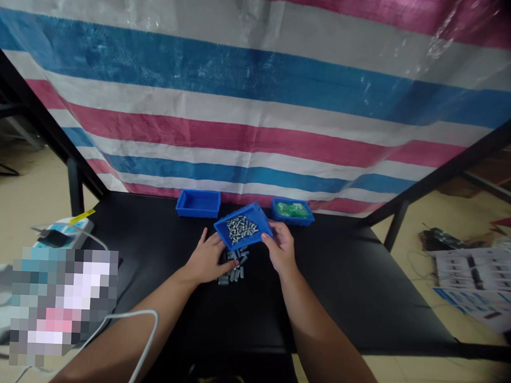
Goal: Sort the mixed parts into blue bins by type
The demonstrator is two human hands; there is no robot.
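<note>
In the head view a blue plastic bin is tilted above the black table, with a pile of small shiny metal pieces in it that look like screws. My right hand grips the bin by its right end, thumb on the near rim. At the bin's left corner is my left hand, its fingers stretched out and its thumb apart. Below the bin, several small dark grey blocks lie loose on the table, close to my left thumb. The bin partly covers the blocks.
Behind stand an empty blue bin and another blue bin holding green items in clear wrap. A striped tarp hangs along the table's back edge. At left are a power strip, a white cable and a blurred-out patch.
</note>
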